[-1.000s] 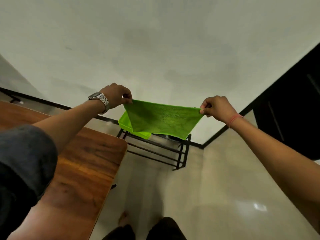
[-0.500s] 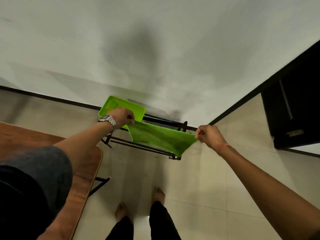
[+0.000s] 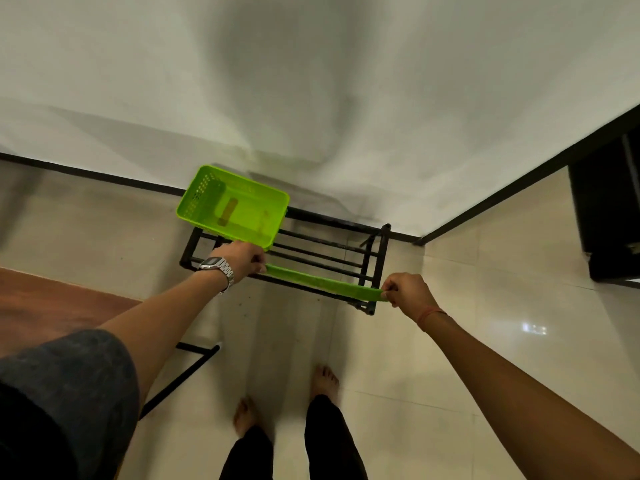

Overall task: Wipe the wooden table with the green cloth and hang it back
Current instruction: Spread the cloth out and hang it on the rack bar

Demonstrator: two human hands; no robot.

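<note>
The green cloth (image 3: 322, 281) is stretched flat, seen edge-on, along the front bar of a low black metal rack (image 3: 367, 252). My left hand (image 3: 242, 258), with a steel watch on the wrist, pinches the cloth's left end. My right hand (image 3: 407, 293) pinches its right end near the rack's front right post. Whether the cloth rests on the bar or hangs just above it I cannot tell. A corner of the wooden table (image 3: 48, 301) shows at the left.
A lime-green plastic basket (image 3: 232, 206) sits on the rack's left half, against the white wall. The rack stands in the room's corner on a glossy tiled floor. A dark cabinet (image 3: 609, 216) stands at the right. My bare feet are below the rack.
Both hands have lowered the cloth from chest height down to the rack's front bar. My view has tilted down, so the basket, floor and feet now show.
</note>
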